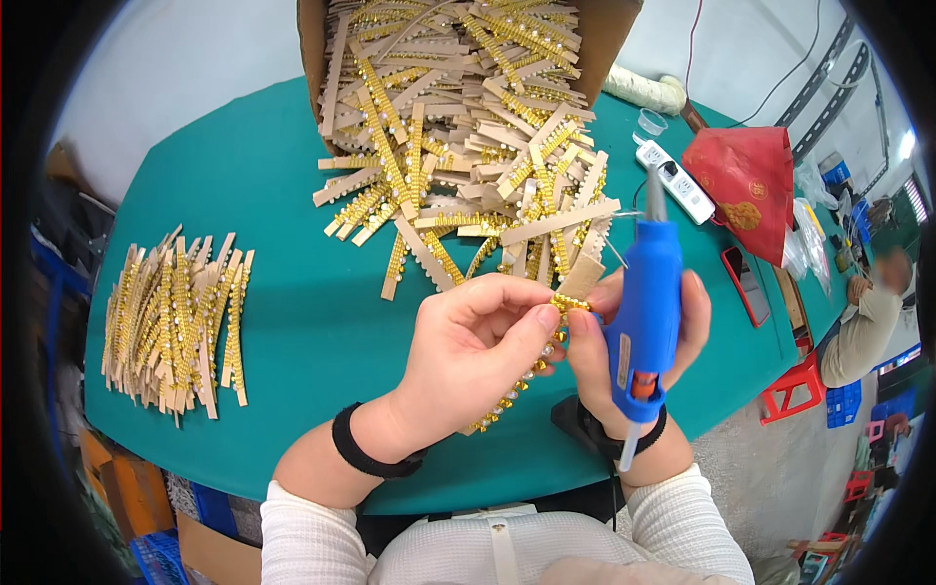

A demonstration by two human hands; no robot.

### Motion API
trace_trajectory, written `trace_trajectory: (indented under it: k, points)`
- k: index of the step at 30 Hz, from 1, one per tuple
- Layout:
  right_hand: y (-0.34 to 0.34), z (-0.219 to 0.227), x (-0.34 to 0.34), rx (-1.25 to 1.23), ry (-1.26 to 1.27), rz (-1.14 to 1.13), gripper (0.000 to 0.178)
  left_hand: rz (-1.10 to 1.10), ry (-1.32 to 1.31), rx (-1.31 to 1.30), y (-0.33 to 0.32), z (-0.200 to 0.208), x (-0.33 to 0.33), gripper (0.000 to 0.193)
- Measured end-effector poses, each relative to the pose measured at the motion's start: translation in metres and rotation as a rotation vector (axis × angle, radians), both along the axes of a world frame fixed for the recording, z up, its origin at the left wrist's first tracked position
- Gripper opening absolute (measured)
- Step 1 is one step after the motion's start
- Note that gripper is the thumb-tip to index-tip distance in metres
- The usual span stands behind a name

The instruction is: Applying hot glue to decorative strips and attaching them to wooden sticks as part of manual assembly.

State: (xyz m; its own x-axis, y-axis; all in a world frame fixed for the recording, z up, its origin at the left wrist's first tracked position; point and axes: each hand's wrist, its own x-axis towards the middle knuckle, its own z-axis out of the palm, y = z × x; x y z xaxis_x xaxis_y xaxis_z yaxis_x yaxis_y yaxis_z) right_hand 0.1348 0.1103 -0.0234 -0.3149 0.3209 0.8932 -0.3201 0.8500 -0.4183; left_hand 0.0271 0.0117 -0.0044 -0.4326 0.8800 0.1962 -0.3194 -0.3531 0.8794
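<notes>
My left hand (478, 336) is closed, pinching a beaded strip (517, 390) trimmed with gold beads and pearls between thumb and fingers. The bare tan end of the strip points up and away, and its beaded tail hangs below the hand. In my right hand (595, 375) is a blue hot glue gun (648, 302), nozzle pointing up and a glue stick poking out of its lower end. My right thumb and fingertip also meet the strip beside my left thumb. Just beyond both hands lies a big loose heap of similar strips (419, 166).
The heap spills from a cardboard box (614, 34) onto a green table (312, 361). A tidier pile of strips (175, 327) lies at left. To the right are a white power strip (675, 180), a red bag (741, 180) and a phone (745, 283). Another person (873, 317) sits far right.
</notes>
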Motion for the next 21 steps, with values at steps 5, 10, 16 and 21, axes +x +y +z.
trace_trajectory:
  k: [5, 10, 16, 21]
  points:
    - [0.0, -0.005, 0.0, 0.143, -0.028, -0.098, 0.053, -0.079, -0.048, -0.165, -0.004, 0.005, -0.006, 0.012]
    - [0.007, -0.005, 0.0, 0.158, -0.043, -0.051, 0.055, -0.12, -0.123, -0.168, 0.0, 0.004, -0.011, 0.008]
    - [0.01, 0.007, 0.006, 0.36, -0.257, -0.163, 0.081, -0.174, -0.166, -0.158, 0.0, 0.002, -0.013, 0.013]
    - [0.013, 0.011, 0.006, 0.373, -0.289, -0.109, 0.082, -0.155, -0.131, -0.123, 0.003, -0.001, -0.011, 0.011]
